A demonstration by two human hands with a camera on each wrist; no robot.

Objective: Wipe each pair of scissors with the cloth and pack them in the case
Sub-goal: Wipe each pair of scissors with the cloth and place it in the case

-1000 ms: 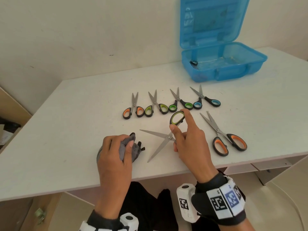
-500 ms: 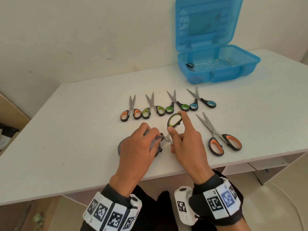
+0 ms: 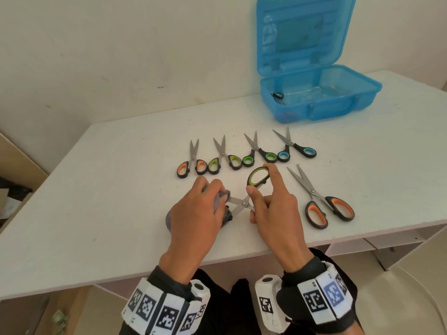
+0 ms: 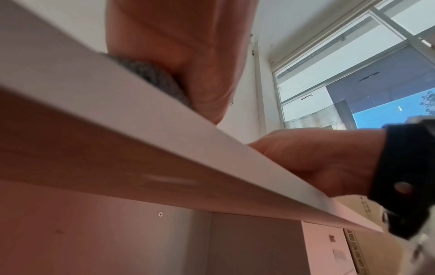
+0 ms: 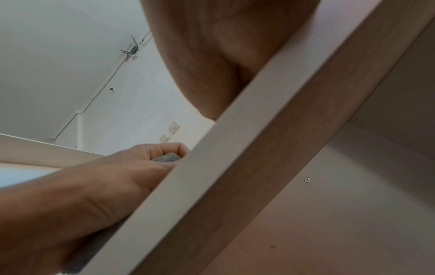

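Observation:
My right hand (image 3: pixel 271 201) holds a pair of green-handled scissors (image 3: pixel 257 176) spread open, index finger stretched along the upper handle. My left hand (image 3: pixel 198 209) grips a grey cloth (image 3: pixel 222 201) wrapped over the blades near the pivot (image 3: pixel 243 203). Both wrist views look up from under the table edge: the cloth (image 4: pixel 150 76) shows under my left palm, and the cloth (image 5: pixel 167 158) shows again in my left fist. The open blue case (image 3: pixel 319 102) stands at the back right.
Several small scissors lie in a row: orange (image 3: pixel 191 163), yellow-green (image 3: pixel 225 159), green (image 3: pixel 258 153), blue (image 3: pixel 295 148). Large orange-handled scissors (image 3: pixel 321 204) lie right of my right hand. A small dark item (image 3: pixel 277 95) sits inside the case. The table's front edge (image 3: pixel 242 252) runs under my wrists.
My left hand carried the cloth from the table at the left onto the open blades and now covers them. My right hand kept hold of the scissors.

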